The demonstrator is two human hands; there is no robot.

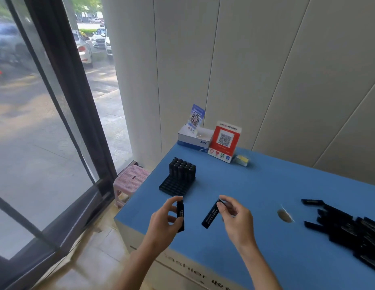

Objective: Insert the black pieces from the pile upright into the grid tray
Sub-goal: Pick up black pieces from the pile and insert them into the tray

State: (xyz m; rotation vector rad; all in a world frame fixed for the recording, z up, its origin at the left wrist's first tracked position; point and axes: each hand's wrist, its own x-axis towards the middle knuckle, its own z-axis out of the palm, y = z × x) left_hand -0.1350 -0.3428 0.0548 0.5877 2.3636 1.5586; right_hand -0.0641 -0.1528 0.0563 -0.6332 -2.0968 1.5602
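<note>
A black grid tray (173, 187) lies on the blue table, its far half filled with several black pieces (182, 169) standing upright. My left hand (164, 221) grips one black piece (180, 215) held nearly vertical, in front of the tray. My right hand (234, 218) pinches the top end of a second black piece (210, 215), which slants down to the left above the table. A pile of black pieces (349, 229) lies flat at the right edge of view.
A blue table top (255, 185) carries a white box (193, 139), a blue QR sign (196, 117), a red QR sign (224, 141) and a small yellow pad (242, 160) at the back. A table hole (284, 215) sits mid-right. A pink stool (131, 177) stands left of the table.
</note>
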